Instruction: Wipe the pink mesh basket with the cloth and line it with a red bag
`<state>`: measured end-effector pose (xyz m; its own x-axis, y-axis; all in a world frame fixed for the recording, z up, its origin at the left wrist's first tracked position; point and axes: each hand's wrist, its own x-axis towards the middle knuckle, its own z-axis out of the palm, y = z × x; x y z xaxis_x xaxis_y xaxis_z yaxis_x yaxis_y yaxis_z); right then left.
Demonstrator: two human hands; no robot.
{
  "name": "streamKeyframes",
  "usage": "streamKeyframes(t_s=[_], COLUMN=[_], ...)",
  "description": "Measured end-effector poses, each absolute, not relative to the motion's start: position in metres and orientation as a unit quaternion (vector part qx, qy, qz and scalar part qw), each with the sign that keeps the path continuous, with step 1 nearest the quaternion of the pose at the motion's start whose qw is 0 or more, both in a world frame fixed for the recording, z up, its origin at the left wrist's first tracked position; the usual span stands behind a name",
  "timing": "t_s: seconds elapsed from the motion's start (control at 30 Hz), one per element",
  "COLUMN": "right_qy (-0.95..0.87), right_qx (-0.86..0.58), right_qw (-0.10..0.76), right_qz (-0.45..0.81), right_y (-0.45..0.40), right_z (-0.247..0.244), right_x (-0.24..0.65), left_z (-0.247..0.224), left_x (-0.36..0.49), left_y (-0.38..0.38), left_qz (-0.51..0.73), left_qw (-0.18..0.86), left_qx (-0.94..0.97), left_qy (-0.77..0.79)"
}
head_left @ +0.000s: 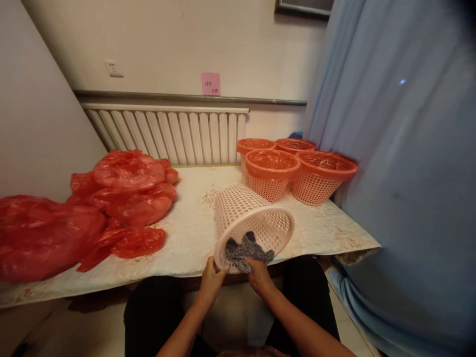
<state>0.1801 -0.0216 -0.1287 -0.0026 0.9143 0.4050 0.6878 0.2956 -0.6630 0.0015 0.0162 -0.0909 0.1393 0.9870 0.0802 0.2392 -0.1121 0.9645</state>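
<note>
A pale pink perforated wastebasket lies tipped on its side at the front of the table, its mouth facing me. My left hand is closed on the near left part of its rim, thumb on the edge. Inside the mouth, my right hand grips a dark grey cloth that rests against the basket's inner wall. Part of the right hand's fingers is hidden by the cloth.
Several baskets lined with red bags, one of them a front basket, stand at the back right beside a blue curtain. Bulging red plastic bags fill the left. A white radiator lies behind the cloth-covered table.
</note>
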Motion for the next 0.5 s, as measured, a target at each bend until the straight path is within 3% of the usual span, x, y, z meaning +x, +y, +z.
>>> streamKeyframes(t_s=[0.17, 0.37, 0.5], right_qy=[-0.729, -0.766, -0.733], right_qx=[-0.538, -0.558, -0.589], right_qw=[0.404, 0.316, 0.337], right_qz=[0.126, 0.049, 0.037], right_y=[-0.024, -0.037, -0.047], right_z=[-0.112, -0.113, -0.100], right_x=[0.166, 0.208, 0.234], left_z=[-0.105, -0.087, -0.067], left_x=[0.010, -0.004, -0.014], left_y=[0.024, 0.023, 0.024], left_qz=[0.421, 0.418, 0.417], left_qw=[0.530, 0.444, 0.423], left_qx=[0.583, 0.579, 0.583], left_qy=[0.449, 0.541, 0.555])
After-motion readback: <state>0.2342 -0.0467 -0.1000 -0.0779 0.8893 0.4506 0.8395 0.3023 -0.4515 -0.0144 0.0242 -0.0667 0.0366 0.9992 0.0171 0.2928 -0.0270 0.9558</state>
